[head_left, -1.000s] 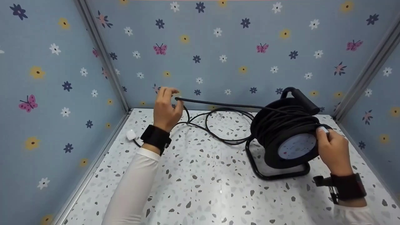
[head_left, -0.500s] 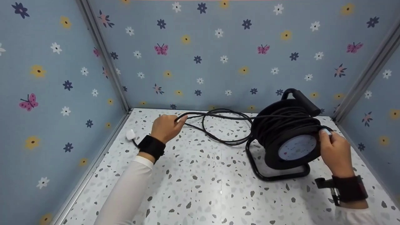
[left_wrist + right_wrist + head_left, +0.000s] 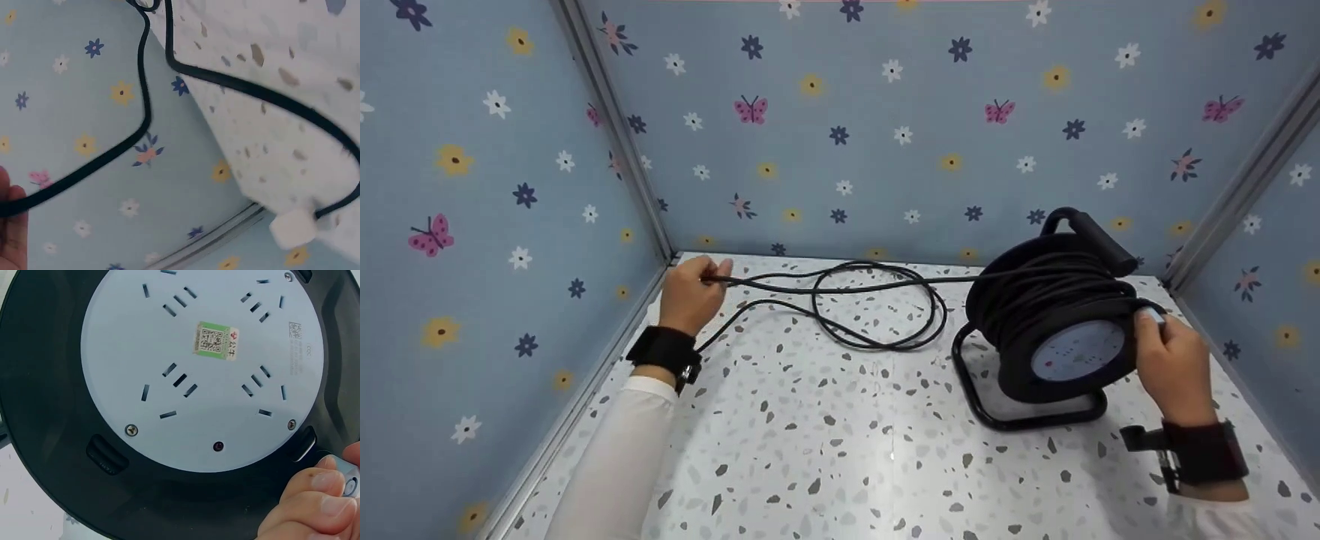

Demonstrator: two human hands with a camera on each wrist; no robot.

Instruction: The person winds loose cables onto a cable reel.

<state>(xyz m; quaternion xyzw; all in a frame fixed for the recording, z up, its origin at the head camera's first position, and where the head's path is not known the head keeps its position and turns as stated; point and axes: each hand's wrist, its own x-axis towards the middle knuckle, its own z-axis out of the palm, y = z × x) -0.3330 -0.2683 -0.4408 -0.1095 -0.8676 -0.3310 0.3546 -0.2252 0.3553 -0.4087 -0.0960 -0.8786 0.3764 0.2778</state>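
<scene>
On the right of the head view stands a black cable reel (image 3: 1020, 367), tilted, with many turns of black cable wound on its drum. My right hand (image 3: 1174, 367) grips the small grey knob (image 3: 347, 475) at the rim of the reel's disc. At the far left my left hand (image 3: 690, 296) holds the black cable (image 3: 847, 288), which runs from there to the drum. Loose loops of cable lie on the surface between hand and reel. A white plug (image 3: 293, 228) at the cable's end lies on the surface; the left hand and wrist hide it in the head view.
The speckled white surface (image 3: 840, 435) is enclosed by blue flowered panels (image 3: 840, 165) at the back and both sides. A black tube stand (image 3: 1035, 424) carries the reel, and a carry handle (image 3: 1102, 244) rises above it. The disc's pale face (image 3: 202, 382) has socket slots.
My left hand has come down and moved left, and the cable now stretches farther from the reel. The loose loops have shifted left. My right hand stays on the knob.
</scene>
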